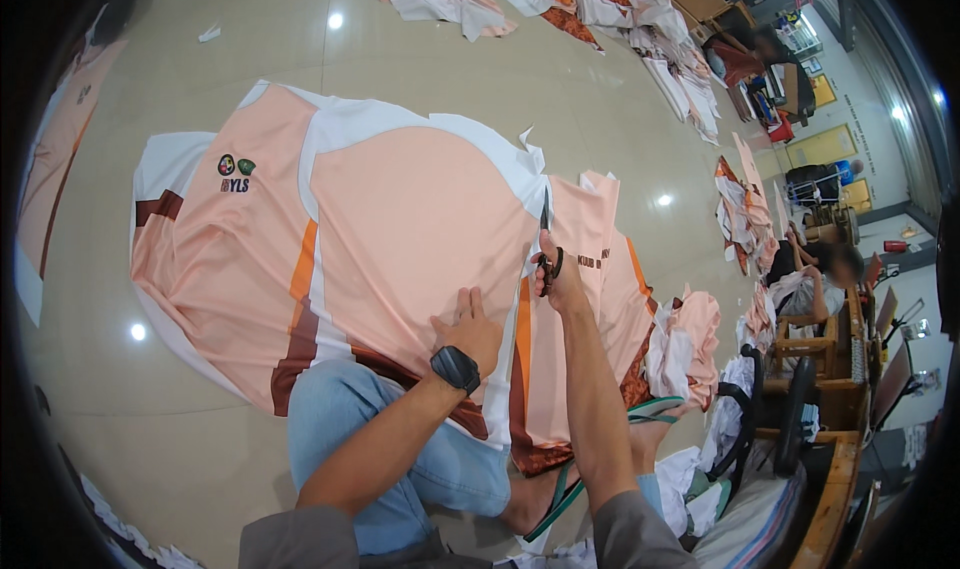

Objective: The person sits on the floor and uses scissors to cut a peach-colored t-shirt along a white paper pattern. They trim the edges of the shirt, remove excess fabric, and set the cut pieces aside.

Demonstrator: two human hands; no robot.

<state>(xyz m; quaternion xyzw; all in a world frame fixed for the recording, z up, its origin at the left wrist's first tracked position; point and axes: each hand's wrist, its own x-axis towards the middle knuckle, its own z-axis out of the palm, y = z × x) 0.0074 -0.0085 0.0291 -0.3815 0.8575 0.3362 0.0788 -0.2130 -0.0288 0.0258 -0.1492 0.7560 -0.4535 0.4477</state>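
Observation:
A wide sheet of peach fabric (pixel 410 199) with white borders and brown and orange stripes lies over the tiled floor before me. My left hand (pixel 470 334), a dark watch on its wrist, rests flat on it with fingers stretched out. Black-handled scissors (pixel 545 264) are gripped in my right hand (pixel 565 284). Their blades point away from me, along the white edge between the large panel and a narrower peach piece (pixel 585 229) with dark lettering. Whether the blades are apart is hard to make out.
Fabric scraps (pixel 440 4) lie across the far floor, and more are heaped (pixel 690 339) at my right. A black chair armrest (pixel 795 419) and wooden furniture (pixel 835 469) stand at the right. Farther back there, a person (pixel 815 294) sits. My sandalled foot (pixel 540 499) is beside the fabric.

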